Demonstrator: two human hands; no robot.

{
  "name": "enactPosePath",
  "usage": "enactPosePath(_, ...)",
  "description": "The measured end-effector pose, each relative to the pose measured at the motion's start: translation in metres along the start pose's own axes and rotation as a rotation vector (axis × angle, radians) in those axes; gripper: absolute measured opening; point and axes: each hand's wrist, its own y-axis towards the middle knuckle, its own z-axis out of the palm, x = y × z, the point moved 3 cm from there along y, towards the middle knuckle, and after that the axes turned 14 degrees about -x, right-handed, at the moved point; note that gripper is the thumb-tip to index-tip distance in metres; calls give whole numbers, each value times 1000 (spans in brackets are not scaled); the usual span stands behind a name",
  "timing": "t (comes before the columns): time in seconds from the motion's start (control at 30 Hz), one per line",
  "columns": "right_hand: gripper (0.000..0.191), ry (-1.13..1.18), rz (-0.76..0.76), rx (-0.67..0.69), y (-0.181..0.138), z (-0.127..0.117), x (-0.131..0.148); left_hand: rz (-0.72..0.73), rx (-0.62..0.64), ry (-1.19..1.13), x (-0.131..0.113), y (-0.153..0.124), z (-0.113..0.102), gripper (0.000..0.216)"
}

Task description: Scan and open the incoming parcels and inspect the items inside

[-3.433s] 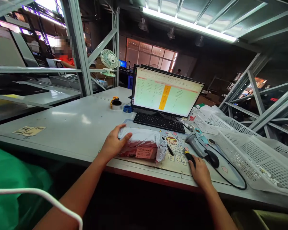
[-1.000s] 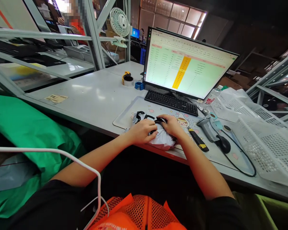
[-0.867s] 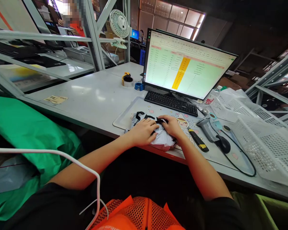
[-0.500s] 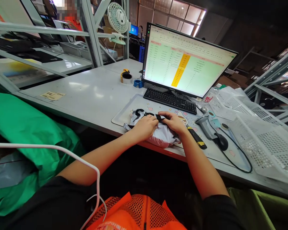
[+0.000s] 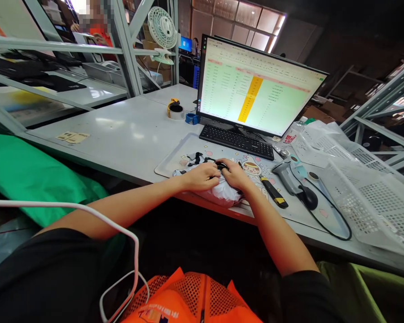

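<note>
A crumpled white plastic bag (image 5: 218, 196) lies at the front edge of the desk, on a printed desk mat (image 5: 175, 157). Black pieces, too small to identify, show along its far side. My left hand (image 5: 204, 176) is closed on the top of the bag, its fingers curled. From the other side, my right hand (image 5: 234, 174) grips the bag, its fingers bent over a black part near the left fingertips. What lies beneath the fingers is hidden. Right of my right hand rests a black and yellow utility knife (image 5: 274, 192).
A keyboard (image 5: 235, 141) and a monitor (image 5: 256, 85) stand behind the bag. To the right are a barcode scanner (image 5: 289, 179) with a cable and white plastic baskets (image 5: 373, 202). Tape rolls (image 5: 175, 112) sit at the back. A white tube (image 5: 87, 207) crosses my left forearm.
My left hand has turned flatter and its elbow has swung outward. My right hand has shifted slightly left, and the bag looks more bunched. The view has moved a little.
</note>
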Motion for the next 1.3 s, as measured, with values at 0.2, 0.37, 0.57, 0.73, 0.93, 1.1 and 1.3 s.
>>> enactPosePath(0.2,50,22,38,133,3,-9,8,-23,-162,167,-5,-11,1,38)
enactPosePath(0.37,65,-264,-51,132,21,-4,35,65,-227,266,-16,-9,2,39)
enactPosePath(0.57,39,-647,-81,101,49,8,58,51,-257,345,-30,-5,8,39)
enactPosePath(0.73,32,-684,31,114,70,10,36,-24,-273,417,-34,-7,5,43)
enactPosePath(0.93,30,-598,195,53,86,15,0,-93,-264,434,-69,-50,-16,41)
enactPosePath(1.1,43,-541,204,112,92,37,-2,-369,-352,326,-96,-107,-21,34)
enactPosePath(1.3,33,-504,189,145,81,35,11,-512,-564,234,-62,-149,-25,29)
